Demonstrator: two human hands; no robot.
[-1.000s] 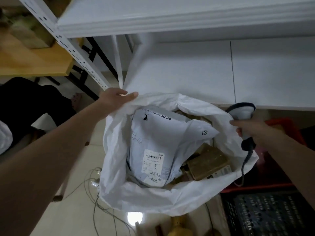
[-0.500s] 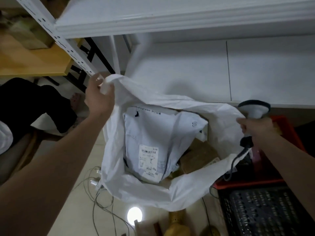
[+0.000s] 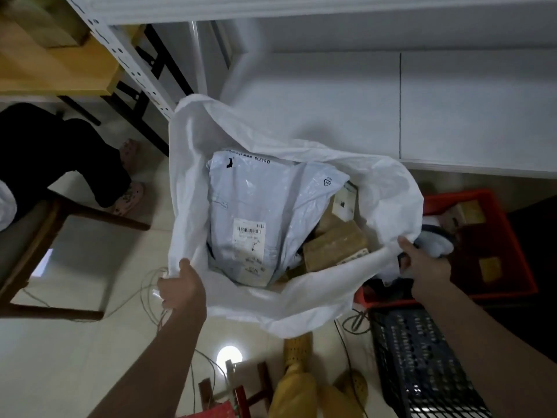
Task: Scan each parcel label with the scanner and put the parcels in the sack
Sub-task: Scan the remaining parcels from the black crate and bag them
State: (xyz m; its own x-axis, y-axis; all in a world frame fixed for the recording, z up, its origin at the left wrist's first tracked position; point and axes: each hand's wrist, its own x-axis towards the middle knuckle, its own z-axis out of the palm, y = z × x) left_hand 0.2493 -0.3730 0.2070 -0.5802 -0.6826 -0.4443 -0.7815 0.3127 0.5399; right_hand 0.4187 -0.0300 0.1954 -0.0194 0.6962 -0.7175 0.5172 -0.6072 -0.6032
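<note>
Pale glossy floor tiles (image 3: 75,357) run under a white shelving unit (image 3: 331,95) at the far side, with a wooden chair (image 3: 36,260) at the left. A white sack (image 3: 301,306) stands open in the middle, its mouth spread wide. The left hand (image 3: 182,289) grips the near left edge of the sack's rim, fingers curled round the fabric. The right hand (image 3: 426,267) grips the near right edge of the rim and also holds the scanner (image 3: 437,241), whose pale head shows just beyond the knuckles. Inside the sack, a grey mailer parcel (image 3: 259,206) lies on top with its barcode label (image 3: 249,233) facing up; brown box parcels (image 3: 334,245) sit just right of it. A red crate (image 3: 488,257) holding more parcels stands right of the sack, with a black crate (image 3: 422,366) nearer. Thin cables (image 3: 150,291) trail over the floor beside the left hand.
</note>
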